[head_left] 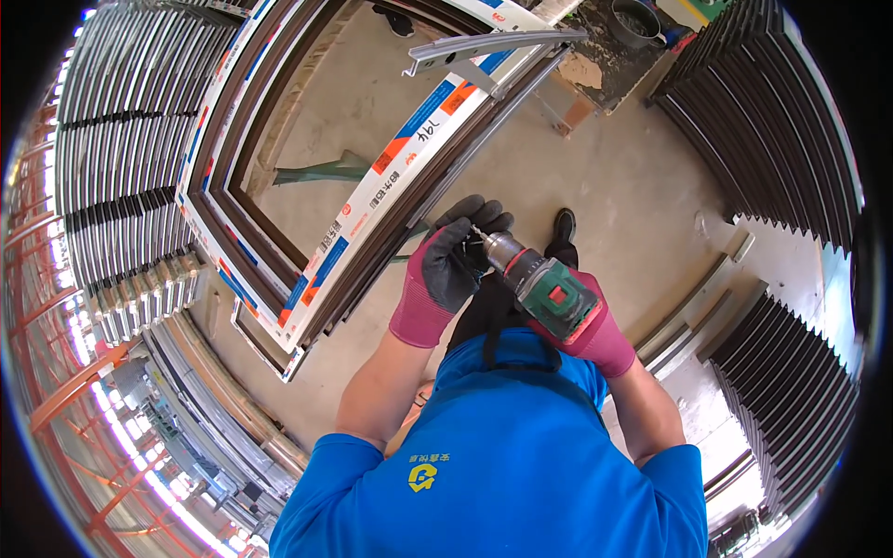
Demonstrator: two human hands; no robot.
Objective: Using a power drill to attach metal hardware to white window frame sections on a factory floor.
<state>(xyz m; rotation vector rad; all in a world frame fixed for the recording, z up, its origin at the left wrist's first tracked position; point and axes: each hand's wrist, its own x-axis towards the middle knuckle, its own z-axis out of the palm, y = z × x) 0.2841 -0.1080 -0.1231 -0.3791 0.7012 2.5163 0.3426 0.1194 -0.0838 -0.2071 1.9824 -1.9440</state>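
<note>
A green cordless drill (556,298) with a silver chuck points up and to the left in front of my body. My right hand (603,327), in a maroon and black glove, is closed round its handle. At the tip of the chuck, my left hand (441,272) has its gloved fingers curled together by the bit. Whatever those fingers pinch is too small and too dark to make out. Just beyond the left hand stands a stack of dark window frames (321,244) with printed protective film. Across the stack's far corner lies a grey metal strip (502,45).
Stacked dark profiles (758,121) rise at the far right, with another stack (791,358) nearer. Long profiles (144,139) stand at the left. A worktable (605,70) holding a dark round pan (637,23) is at the back. Green pieces (326,172) show inside the frames' opening.
</note>
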